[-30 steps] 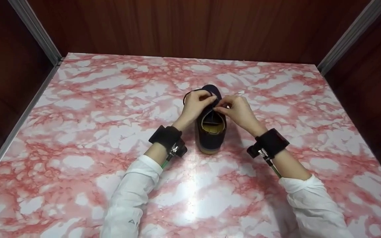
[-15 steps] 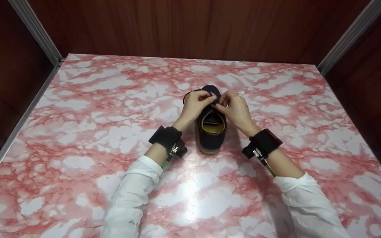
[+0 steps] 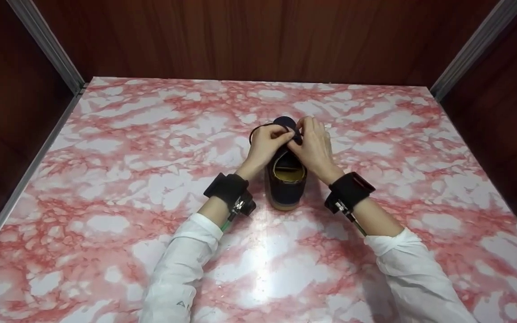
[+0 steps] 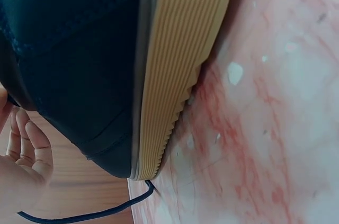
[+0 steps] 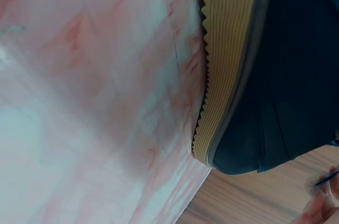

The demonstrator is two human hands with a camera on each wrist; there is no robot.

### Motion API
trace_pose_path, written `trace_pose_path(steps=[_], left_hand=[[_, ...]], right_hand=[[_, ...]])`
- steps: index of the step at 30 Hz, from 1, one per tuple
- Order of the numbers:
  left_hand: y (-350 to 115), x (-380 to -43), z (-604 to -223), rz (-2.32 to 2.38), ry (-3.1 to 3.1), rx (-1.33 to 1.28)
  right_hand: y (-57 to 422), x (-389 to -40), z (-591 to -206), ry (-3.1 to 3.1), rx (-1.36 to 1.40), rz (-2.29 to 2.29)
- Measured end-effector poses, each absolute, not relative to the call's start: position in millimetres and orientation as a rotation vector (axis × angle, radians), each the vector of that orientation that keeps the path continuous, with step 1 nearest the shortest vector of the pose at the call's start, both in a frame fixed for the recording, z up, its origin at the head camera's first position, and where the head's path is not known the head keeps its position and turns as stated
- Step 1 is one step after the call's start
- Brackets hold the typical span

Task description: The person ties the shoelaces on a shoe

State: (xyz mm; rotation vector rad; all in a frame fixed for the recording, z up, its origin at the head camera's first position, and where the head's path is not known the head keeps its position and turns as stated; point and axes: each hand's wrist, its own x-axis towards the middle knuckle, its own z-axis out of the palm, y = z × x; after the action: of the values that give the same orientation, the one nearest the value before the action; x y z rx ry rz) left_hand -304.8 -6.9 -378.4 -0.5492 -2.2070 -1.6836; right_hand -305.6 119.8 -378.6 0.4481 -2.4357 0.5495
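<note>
A dark navy shoe [image 3: 286,193] with a ribbed tan sole [image 4: 177,38] stands upright on the tabletop, its toe pointing away from me. Over its front part, my left hand [image 3: 264,144] pinches the dark shoelace [image 4: 100,214] between thumb and forefinger, with a loop hanging out to the left. Close beside it, my right hand [image 3: 316,144] bends over the lacing from the right. In the right wrist view, a piece of the lace passes between the fingertips of the right hand [image 5: 322,205]. Both hands hide the eyelets and tongue. The yellowish lining shows in the shoe's opening.
The tabletop [image 3: 106,188] has a red-and-white marbled surface. Dark reddish wood panels [image 3: 258,40] rise at its back and both sides, with grey metal strips at the corners. Each wrist wears a black strap with a small camera.
My right hand has moved a little left and forward over the lacing, closer to the left hand. The left hand and the shoe have stayed nearly where they were.
</note>
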Motion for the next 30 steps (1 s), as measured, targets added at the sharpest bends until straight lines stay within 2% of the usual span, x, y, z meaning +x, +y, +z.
trace_pose_path(steps=[9,17,19,25,28,30], left_hand=[[-6,-305,-381,-1.655,-2.191,-0.547],[-5,-313,-389,-1.679,-2.172,-0.521],[-3,-322,-399,-1.653,-2.171,-0.505],[-3,-335,-414,-1.632,-2.180,-0.489],[-2,-344,-426,-1.619,-2.165,-0.489],[1,-360,-448,-1.615,-2.106,-0.508]], right_hand=[[111,-307,-382,-2.515,0.389,0.511],[128,-299,-370,-2.556,0.498,1.115],[145,-321,-388,-2.495,0.506,1.284],[208,-419,-465,-2.239,0.439,1.597],[220,-430,-466,-2.234,0.426,1.650],[222,-432,-467,-2.248,0.450,1.649]])
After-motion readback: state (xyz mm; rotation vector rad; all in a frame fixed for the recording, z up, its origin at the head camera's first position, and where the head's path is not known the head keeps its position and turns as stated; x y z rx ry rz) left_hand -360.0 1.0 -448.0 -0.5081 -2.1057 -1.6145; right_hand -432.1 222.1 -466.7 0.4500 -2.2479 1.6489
